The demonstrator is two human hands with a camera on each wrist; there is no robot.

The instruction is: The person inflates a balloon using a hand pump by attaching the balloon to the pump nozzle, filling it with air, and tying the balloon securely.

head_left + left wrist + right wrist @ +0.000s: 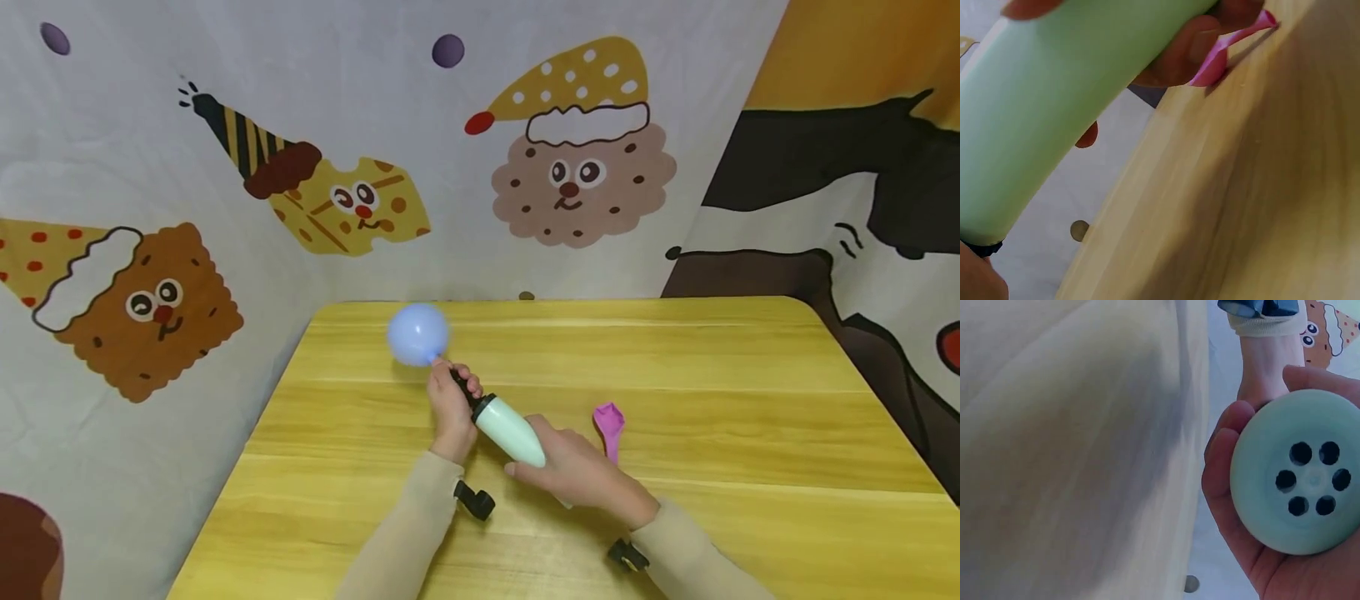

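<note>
A mint-green balloon pump (512, 430) with a black front end slants between both hands above the table. My left hand (450, 408) grips its black nozzle end together with the neck of a round, inflated blue balloon (418, 334). Around the green barrel curl the fingers of my right hand (573, 467). In the right wrist view the pump's round end cap (1314, 472), pierced with several holes, sits in the right palm. A flat pink balloon (609, 423) lies on the table beyond the right hand, its neck partly hidden by that hand.
The wooden table (712, 358) has pale and yellow grain and rounded far corners. Behind it hangs a light cloth (457, 275) printed with cartoon biscuits and cheese in party hats. Each sleeve carries a small black camera mount (476, 501) at the wrist.
</note>
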